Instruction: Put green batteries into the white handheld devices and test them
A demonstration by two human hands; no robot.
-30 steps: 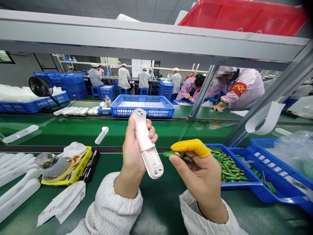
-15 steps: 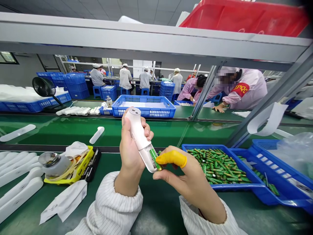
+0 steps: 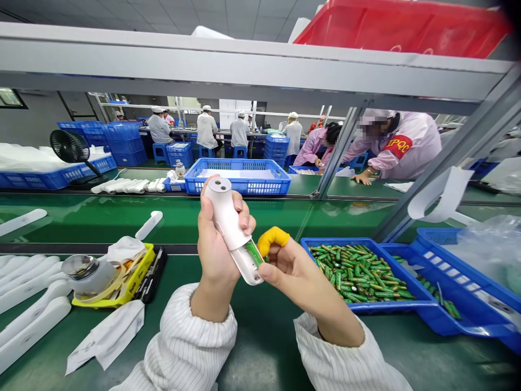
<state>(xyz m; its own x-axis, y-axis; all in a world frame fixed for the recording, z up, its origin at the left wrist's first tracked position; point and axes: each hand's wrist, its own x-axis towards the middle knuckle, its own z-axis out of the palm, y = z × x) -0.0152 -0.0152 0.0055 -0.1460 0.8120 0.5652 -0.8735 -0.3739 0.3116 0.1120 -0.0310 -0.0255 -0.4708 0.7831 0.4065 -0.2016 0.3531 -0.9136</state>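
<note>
My left hand (image 3: 217, 244) is wrapped round a white handheld device (image 3: 228, 212), tilted with its two-holed end up. Its lower end shows an uncovered battery compartment. A green battery (image 3: 254, 253) lies in that compartment. My right hand (image 3: 291, 260) is closed at the compartment's right edge, its thumb against the battery's lower end. A yellow finger cot covers the bent index finger, close beside the battery. Whether another battery is in the fingers is hidden. To the right, a blue tray (image 3: 366, 308) is full of loose green batteries (image 3: 362, 271).
At left lie white device parts (image 3: 30, 326), a yellow tray (image 3: 140, 279) with a jar, and a white cloth (image 3: 108, 336). Two white parts sit on the green conveyor (image 3: 97, 217). Beyond are a blue basket (image 3: 238, 187), a fan (image 3: 70, 146) and co-workers. A metal post (image 3: 340, 146) stands at right.
My right index finger has lifted off the battery and bent, and the thumb has shifted up to its lower end. The battery sits deeper in the compartment. White parts on the conveyor have moved left.
</note>
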